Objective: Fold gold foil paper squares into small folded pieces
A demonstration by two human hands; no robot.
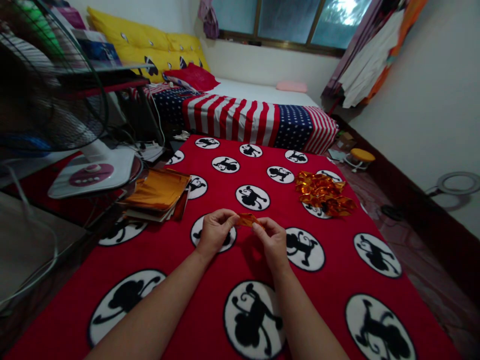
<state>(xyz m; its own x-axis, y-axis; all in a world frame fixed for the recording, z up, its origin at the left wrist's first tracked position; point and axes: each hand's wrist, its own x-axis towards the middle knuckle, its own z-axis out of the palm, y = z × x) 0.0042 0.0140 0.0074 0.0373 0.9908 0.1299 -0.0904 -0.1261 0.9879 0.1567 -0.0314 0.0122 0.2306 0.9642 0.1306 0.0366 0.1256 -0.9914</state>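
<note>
My left hand (215,231) and my right hand (273,241) are both pinched on one small folded piece of gold foil paper (247,219), held between them just above the red blanket (210,300) with black-and-white monkey circles. A stack of flat gold foil sheets (157,192) lies to the left on the blanket's edge. A pile of folded gold foil pieces (323,193) rests to the right, beyond my right hand.
A standing fan (45,85) with its white base (93,172) is at the left. A bed with a stars-and-stripes cover (258,120) and yellow pillows (150,45) is behind. A small yellow stool (362,156) and a ring light (457,182) stand on the floor at right.
</note>
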